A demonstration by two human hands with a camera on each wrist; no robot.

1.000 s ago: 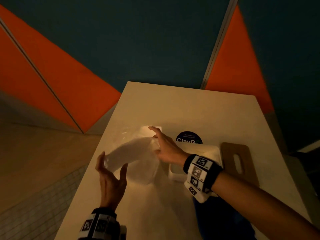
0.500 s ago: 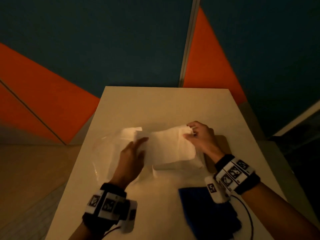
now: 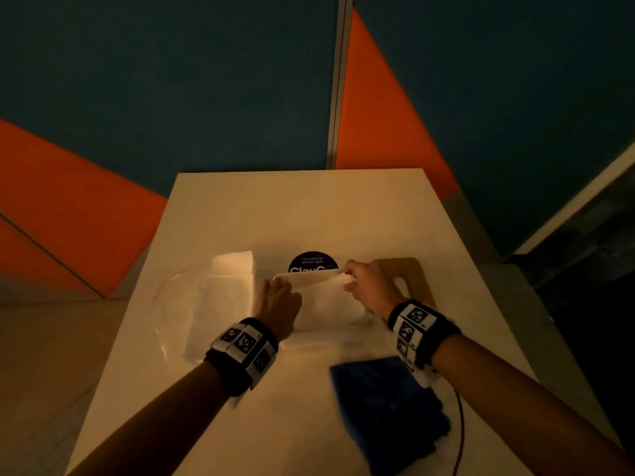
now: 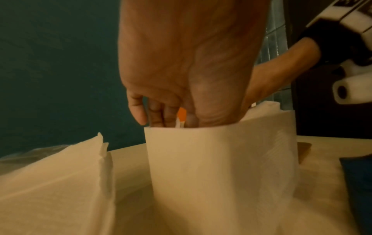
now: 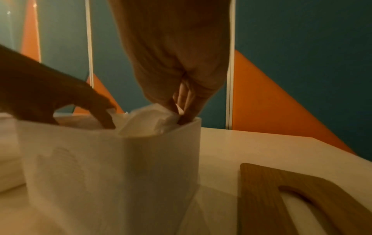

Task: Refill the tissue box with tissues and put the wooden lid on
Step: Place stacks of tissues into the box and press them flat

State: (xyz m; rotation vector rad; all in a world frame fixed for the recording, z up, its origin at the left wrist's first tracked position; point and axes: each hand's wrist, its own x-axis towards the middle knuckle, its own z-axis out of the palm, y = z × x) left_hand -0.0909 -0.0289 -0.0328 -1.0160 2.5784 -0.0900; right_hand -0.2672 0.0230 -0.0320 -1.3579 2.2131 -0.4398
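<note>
both hands are reaching into the tissue box (image 3: 326, 304): left hand (image 3: 278, 304) fingers extended, right hand (image 3: 369, 286) pinching tissues (image 5: 149, 117); wooden lid (image 5: 292, 198) lying beside.

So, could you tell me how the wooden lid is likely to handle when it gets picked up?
The wooden lid looks like a thin flat board, so probably stiff and light. It lies flush on the table, so lifting an edge or hooking its slot may help.
</note>
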